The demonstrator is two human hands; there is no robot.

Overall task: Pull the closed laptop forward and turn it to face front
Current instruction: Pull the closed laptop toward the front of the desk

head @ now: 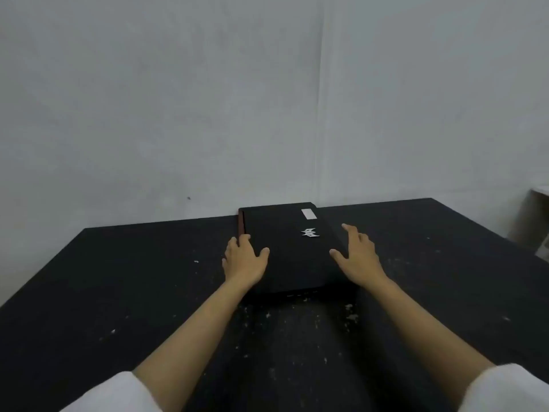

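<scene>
A closed black laptop [289,251] lies on the black table [118,292] against the back wall, turned sideways, with a silver logo and a pale sticker on its lid. My left hand [243,260] rests at the laptop's left edge, fingers curled over the side and thumb on the lid. At the laptop's right edge, my right hand [356,254] has its fingers spread, thumb over the lid; whether it touches the laptop is unclear.
The table top is scuffed with pale flecks. A grey-white wall [208,114] stands directly behind the laptop. A pale piece of furniture [534,221] shows beyond the table's right corner.
</scene>
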